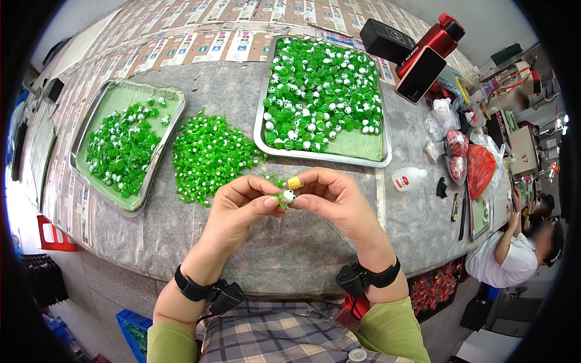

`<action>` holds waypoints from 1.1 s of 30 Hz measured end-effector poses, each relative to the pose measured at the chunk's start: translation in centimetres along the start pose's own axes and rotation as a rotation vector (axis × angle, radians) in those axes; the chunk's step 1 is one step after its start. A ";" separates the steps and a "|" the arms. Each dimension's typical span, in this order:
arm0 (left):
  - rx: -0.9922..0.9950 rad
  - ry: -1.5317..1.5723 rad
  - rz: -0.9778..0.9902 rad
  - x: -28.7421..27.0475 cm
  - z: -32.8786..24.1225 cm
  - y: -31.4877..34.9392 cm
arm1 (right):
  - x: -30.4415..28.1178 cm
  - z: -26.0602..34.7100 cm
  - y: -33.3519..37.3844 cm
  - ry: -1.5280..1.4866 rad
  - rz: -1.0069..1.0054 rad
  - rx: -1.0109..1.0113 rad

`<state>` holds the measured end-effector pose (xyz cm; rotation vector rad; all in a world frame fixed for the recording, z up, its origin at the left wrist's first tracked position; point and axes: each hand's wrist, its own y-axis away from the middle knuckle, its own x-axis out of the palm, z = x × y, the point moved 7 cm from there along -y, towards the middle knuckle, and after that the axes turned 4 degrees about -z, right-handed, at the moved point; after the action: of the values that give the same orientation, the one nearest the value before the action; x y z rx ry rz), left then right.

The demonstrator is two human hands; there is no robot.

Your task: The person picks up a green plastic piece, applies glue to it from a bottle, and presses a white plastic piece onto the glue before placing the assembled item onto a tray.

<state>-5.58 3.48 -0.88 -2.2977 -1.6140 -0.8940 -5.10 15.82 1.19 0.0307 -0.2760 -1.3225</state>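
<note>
My left hand (237,209) pinches a small bright green plastic piece (281,202) between thumb and fingers. Meeting it, my right hand (339,202) grips a tiny white figure head (289,196) with black spots. The two parts touch or nearly so; fingertips partly hide where they meet. A yellow cover (294,183) wraps my right index fingertip. Just beyond my left hand lies a loose pile of small green pieces with white spots (212,154). Behind my hands, a metal tray (357,161) carries many green-and-white figures.
Another metal tray (77,136), green-lined, holds more green-and-white pieces at left. A white bottle (409,178) stands right of my hands. Farther right are a red flask (437,41), a phone (421,74), a black box (386,41) and plastic bags (481,172). A person (505,257) sits at far right.
</note>
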 end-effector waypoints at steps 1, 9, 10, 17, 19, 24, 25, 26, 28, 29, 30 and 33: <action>0.006 0.005 0.005 0.1 0.0 0.0 | -0.1 -0.2 -0.1 -0.097 0.002 0.026; 0.055 -0.040 0.020 0.2 -0.3 0.0 | -0.2 -1.2 -0.3 -0.250 0.040 0.101; 0.070 -0.054 0.028 0.2 -0.3 0.0 | -0.2 -1.1 -0.2 -0.232 0.031 0.100; 0.104 -0.101 0.017 0.2 -0.5 0.0 | -0.4 -0.9 -0.1 -0.170 -0.027 0.058; 0.089 -0.134 0.004 0.2 -0.4 0.0 | -0.3 -0.7 0.0 -0.158 -0.026 0.060; 0.061 -0.075 -0.091 -0.8 -0.1 -0.1 | -0.7 -0.1 0.1 -0.131 -0.107 -0.051; 0.048 -0.066 -0.105 -0.9 0.0 -0.2 | -0.6 0.2 0.2 -0.123 -0.104 -0.060; 0.049 -0.066 -0.106 -0.9 0.0 -0.2 | -0.5 0.3 0.3 -0.114 -0.101 -0.068; 0.052 -0.061 -0.114 -0.9 0.0 -0.2 | -0.3 0.4 0.3 -0.111 -0.096 -0.079; 0.052 -0.062 -0.114 -0.9 0.0 -0.2 | -0.1 0.4 0.3 -0.107 -0.091 -0.091; 0.052 -0.063 -0.117 -0.9 0.0 -0.2 | -0.1 0.4 0.3 -0.106 -0.091 -0.091; 0.057 -0.072 -0.112 -0.9 0.0 -0.1 | 0.1 0.4 0.4 -0.108 -0.101 -0.106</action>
<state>-5.91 2.84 -1.39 -2.2451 -1.7892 -0.7853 -4.81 15.91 1.63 -0.1177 -0.2992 -1.4395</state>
